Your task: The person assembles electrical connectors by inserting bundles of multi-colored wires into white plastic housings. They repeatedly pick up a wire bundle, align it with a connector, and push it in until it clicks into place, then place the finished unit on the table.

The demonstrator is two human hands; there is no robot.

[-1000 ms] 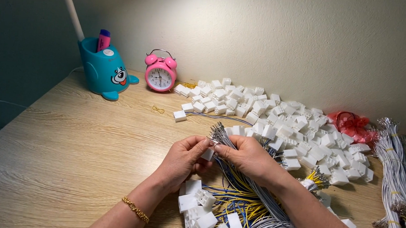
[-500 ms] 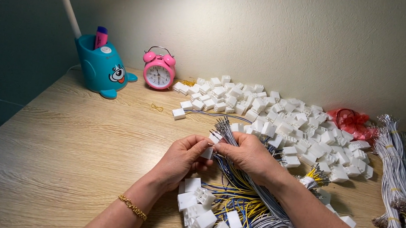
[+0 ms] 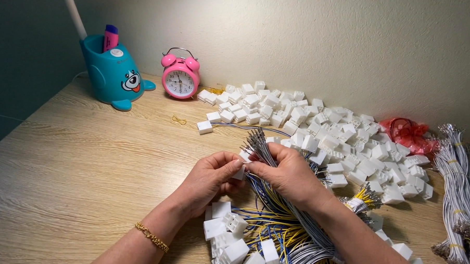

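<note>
Head view: left hand (image 3: 208,179) pinching small white connector housing (image 3: 239,173), right hand (image 3: 291,175) clenched around grey wire bundle (image 3: 259,143) above wooden desk (image 3: 88,163). Risks: terminal missing its slot, loose wires slipping, housing dropping among finished connectors (image 3: 231,241).

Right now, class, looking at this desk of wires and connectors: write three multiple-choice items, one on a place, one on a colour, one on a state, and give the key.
1. Where does the alarm clock stand?
A. right of the teal pen holder
B. on the connector pile
C. left of the holder

2. What colour is the clock?
A. white
B. pink
C. yellow

3. What does the right hand hold?
A. nothing
B. a pen
C. a bundle of wires

Key: 1 A, it stands beside the holder near the wall; 2 B, its case and bells are pink; 3 C, the fingers close round the bundle.
</note>
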